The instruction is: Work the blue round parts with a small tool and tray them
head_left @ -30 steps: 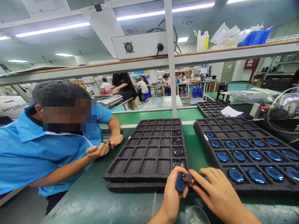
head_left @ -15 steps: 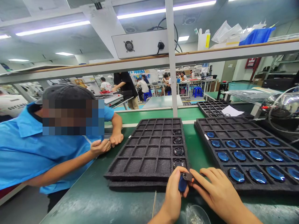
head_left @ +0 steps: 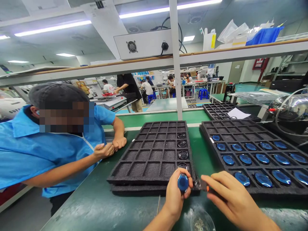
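My left hand (head_left: pixel 176 195) is wrapped round a round part with a shiny blue face (head_left: pixel 183 182), near the front right corner of the left foam tray (head_left: pixel 141 183). Four black rings (head_left: pixel 183 155) sit in that tray's right column, the nearest partly hidden by my hand. My right hand (head_left: pixel 231 194) pinches a small dark tool with an orange spot (head_left: pixel 204 186), its blurred tip apart from the blue part. Rows of blue discs (head_left: pixel 264 179) fill pockets of the right foam tray (head_left: pixel 255 191).
A clear dish with small metal pieces (head_left: pixel 202 222) stands at the front edge. A person in a blue shirt (head_left: pixel 72 160) leans in at the left, hands together on the bench. A white upright post (head_left: pixel 176 80) and shelf lie ahead; another tray (head_left: pixel 216 110) is behind.
My hands have moved apart, the tool coming away to the right from the blue part. The blue face now points toward the camera. The person at the left has shifted slightly left.
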`<state>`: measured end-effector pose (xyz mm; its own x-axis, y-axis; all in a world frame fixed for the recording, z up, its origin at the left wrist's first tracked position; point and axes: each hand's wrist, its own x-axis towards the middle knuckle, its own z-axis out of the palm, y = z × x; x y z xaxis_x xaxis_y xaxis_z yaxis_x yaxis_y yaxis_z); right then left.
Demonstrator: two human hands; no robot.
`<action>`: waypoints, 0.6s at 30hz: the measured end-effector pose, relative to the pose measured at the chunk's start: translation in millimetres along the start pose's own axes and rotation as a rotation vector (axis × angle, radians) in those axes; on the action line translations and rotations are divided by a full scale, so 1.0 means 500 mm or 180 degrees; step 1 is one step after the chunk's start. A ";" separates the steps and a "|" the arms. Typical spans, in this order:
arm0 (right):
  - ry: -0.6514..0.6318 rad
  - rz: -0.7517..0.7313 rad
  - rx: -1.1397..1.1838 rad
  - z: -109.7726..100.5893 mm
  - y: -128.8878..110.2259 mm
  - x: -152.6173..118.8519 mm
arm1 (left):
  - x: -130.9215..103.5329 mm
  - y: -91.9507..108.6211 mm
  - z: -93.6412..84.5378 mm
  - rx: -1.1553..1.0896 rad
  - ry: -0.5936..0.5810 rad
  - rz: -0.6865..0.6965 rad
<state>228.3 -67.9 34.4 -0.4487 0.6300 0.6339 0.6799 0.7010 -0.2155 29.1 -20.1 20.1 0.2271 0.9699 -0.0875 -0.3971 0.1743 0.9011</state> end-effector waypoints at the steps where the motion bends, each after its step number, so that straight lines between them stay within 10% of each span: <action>1: -0.0406 -0.0103 0.0069 -0.016 -0.003 0.005 | 0.000 0.003 0.001 -0.0022 0.0017 0.0003; 5: -0.1988 -0.0097 -0.0014 -0.064 -0.024 0.025 | 0.003 0.008 -0.001 -0.0049 0.0046 -0.0014; 8: -0.2281 0.0170 -0.0050 -0.071 -0.033 0.030 | 0.004 0.003 -0.006 -0.0005 -0.0020 -0.0040; 18: -0.0072 0.0427 -0.0227 0.011 0.026 -0.008 | -0.005 0.003 -0.003 -0.0097 -0.0276 0.0063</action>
<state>235.8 -59.4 25.0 -0.3635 0.7243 0.5859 0.7737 0.5850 -0.2432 26.8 -22.3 21.0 0.2946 0.9551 -0.0314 -0.4289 0.1615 0.8888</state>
